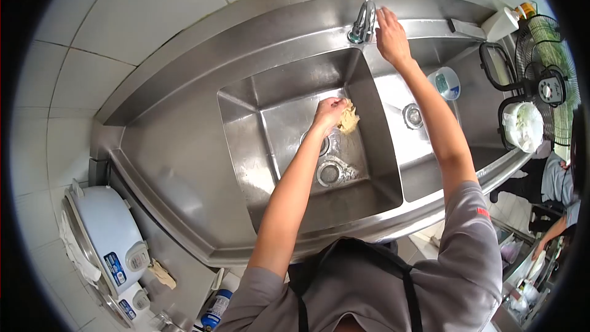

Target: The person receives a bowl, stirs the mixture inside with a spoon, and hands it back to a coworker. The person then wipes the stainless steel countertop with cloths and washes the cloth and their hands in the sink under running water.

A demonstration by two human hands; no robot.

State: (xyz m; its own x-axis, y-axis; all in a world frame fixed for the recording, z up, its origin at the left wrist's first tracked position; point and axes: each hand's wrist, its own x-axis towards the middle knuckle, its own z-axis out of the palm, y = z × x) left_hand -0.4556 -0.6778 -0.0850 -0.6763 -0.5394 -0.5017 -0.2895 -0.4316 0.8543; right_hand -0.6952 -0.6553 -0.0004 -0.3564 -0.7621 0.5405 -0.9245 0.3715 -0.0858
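My left hand point(330, 114) is inside the left sink basin point(295, 86), with its fingers closed on a yellowish crumpled cloth point(348, 118). Below that hand lie the basin's drain point(324, 144) and a round metal strainer point(329, 173) on the wet basin floor. Up at the back ledge, my right hand point(392, 35) is beside the chrome faucet point(366, 19), its fingers stretched out and nothing held in them. Whether the fingertips touch the faucet cannot be made out.
The right basin point(430, 175) has a drain point(413, 116) and a clear container point(445, 82). Further right are a fan point(549, 89) and a bin with a white bag point(522, 126). A rice cooker point(110, 240) stands lower left. Other people are at the right edge.
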